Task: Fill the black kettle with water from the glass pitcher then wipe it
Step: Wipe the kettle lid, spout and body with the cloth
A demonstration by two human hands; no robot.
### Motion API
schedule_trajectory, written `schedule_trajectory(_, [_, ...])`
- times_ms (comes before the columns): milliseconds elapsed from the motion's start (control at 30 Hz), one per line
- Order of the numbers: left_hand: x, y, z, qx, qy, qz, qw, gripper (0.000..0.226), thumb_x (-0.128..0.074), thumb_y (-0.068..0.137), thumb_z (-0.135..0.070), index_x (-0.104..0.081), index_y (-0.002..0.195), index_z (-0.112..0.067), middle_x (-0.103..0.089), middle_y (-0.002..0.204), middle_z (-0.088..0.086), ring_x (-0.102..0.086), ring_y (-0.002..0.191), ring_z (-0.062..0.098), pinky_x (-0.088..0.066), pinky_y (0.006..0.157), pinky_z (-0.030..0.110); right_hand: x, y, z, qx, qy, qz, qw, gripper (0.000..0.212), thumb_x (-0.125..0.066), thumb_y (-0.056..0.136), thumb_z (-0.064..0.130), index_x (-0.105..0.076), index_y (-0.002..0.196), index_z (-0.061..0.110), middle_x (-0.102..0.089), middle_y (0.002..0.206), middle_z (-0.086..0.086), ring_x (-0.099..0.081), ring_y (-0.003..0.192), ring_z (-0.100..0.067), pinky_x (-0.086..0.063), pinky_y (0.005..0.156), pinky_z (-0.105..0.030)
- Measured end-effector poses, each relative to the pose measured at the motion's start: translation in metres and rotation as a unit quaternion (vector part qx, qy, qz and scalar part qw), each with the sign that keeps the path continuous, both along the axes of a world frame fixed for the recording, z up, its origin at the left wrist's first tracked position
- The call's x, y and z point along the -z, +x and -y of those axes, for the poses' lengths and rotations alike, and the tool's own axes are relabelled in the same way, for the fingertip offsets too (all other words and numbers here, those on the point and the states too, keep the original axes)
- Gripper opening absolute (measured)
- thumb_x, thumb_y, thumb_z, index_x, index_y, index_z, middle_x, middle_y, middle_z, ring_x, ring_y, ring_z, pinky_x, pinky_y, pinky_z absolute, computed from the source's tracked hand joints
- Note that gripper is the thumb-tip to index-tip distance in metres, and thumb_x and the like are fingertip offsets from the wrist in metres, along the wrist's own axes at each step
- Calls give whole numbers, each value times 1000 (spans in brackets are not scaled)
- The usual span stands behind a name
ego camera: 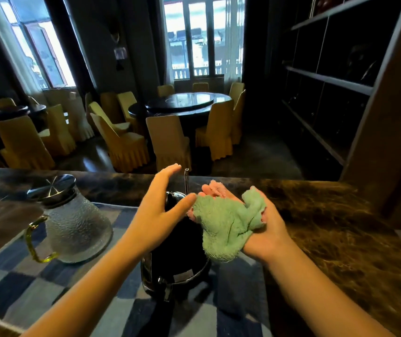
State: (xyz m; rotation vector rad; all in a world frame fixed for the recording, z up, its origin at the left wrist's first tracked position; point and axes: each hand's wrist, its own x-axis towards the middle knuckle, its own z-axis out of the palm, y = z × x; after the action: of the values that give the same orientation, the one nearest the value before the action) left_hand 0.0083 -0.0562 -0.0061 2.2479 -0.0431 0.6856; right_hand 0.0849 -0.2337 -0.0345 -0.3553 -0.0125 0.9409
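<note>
A: Where is the black kettle?

B: It stands near the middle, upright on a blue checked mat that covers the near left part of the bench. The body is dark and glossy, with a shiny band around the base. A thin spout rises straight up at its far side.

A: Can you see the whole kettle?

B: No. The left hand is in front of its upper left part, and the green cloth covers its upper right part. The lid shows only a little between them.

A: How is the grip of each hand?

B: The left grip is wide: the fingers are straight and the thumb is spread, its tip just beside the cloth edge. I cannot tell if the palm touches the kettle. The right hand is turned palm up and the cloth lies bunched in it. The fingers are rather straight, so this grip is wide too. The cloth has a pink underside.

A: And the glass pitcher?

B: It is at the left, also on the mat, apart from the kettle. It has textured glass, a metal lid and a yellow-green handle toward the near left.

A: What is farther?

B: The brown marbled bench ends there. Beyond it are yellow covered chairs around a dark round table, bright windows, and a dark shelf at the right.
</note>
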Motion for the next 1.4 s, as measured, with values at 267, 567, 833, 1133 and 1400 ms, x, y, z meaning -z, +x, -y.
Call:
schedule_trajectory(267, [-5, -17, 53, 208, -683, -142, 685, 52, -83, 57, -37, -73, 102, -13, -72, 107, 9, -71, 93, 20, -59, 78, 35, -42, -11, -14, -56, 88, 76, 992, 85, -50, 82, 66, -42, 142, 6, -44, 145, -23, -40, 135, -39, -35, 107, -56])
schedule_trajectory(567, [8, -44, 50, 175, -735, -183, 629, 39, -49, 83, -25, -68, 107, 0, -67, 111, 23, -71, 87, 33, -52, 80, 50, -42, -18, -33, -119, -65, 102, 986, 67, -46, 89, 53, -53, 133, 2, -59, 129, -23, -58, 119, -38, -46, 93, -57])
schedule_trajectory(833, [-2, -79, -17, 153, -756, -188, 608, 43, -51, 77, -25, -64, 108, 2, -60, 125, 23, -60, 107, 32, -46, 79, 56, -60, -16, -56, -199, -234, 310, 900, 39, -61, 85, 20, -61, 124, 16, -71, 114, -9, -68, 103, -24, -54, 90, -38])
schedule_trajectory(1133, [-15, -103, -84, 263, -649, -150, 698, 61, -32, 99, -39, -16, 146, -4, -8, 154, 20, -9, 144, 33, -2, 119, 47, -88, -22, -107, -91, -267, 611, 740, 33, -61, 85, -8, -64, 111, 12, -70, 111, -4, -66, 101, -9, -53, 83, -22])
schedule_trajectory(1400, [45, -84, -122, 267, -718, -124, 631, 87, 3, 87, -69, -18, 148, -10, -42, 146, 12, -29, 139, 25, 8, 117, 37, -113, -40, -162, -111, -236, 692, 673, 29, -57, 86, -12, -62, 106, 8, -69, 99, -4, -64, 95, -13, -52, 83, -23])
